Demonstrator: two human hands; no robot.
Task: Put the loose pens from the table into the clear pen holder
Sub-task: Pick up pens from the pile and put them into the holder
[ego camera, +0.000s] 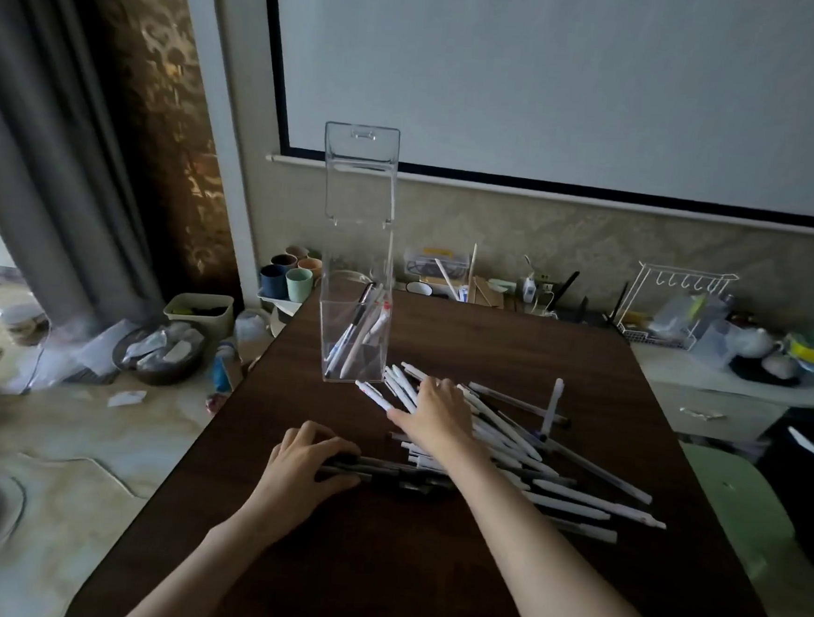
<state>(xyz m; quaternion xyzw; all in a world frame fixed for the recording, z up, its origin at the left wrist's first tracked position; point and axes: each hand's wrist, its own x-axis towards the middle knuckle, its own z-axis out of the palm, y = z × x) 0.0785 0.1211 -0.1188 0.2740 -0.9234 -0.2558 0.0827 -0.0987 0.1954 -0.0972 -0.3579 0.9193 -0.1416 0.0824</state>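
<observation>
A tall clear pen holder (356, 275) stands upright on the dark wooden table (374, 573), its lid hinged up, with a few pens leaning inside. A heap of white pens (553, 470) lies to its right front. My right hand (435, 415) rests palm down on the heap's left end, fingers spread over several white pens. A small bundle of black pens (397, 475) lies nearer me; my left hand (308, 461) is curled over its left end, fingers wrapped on them.
Coloured cups (291, 275) stand past the table's far left corner. Behind the table are boxes and a white wire rack (678, 305) on a side cabinet. A green chair (740, 509) stands at the right. Bowls and clutter lie on the floor at left.
</observation>
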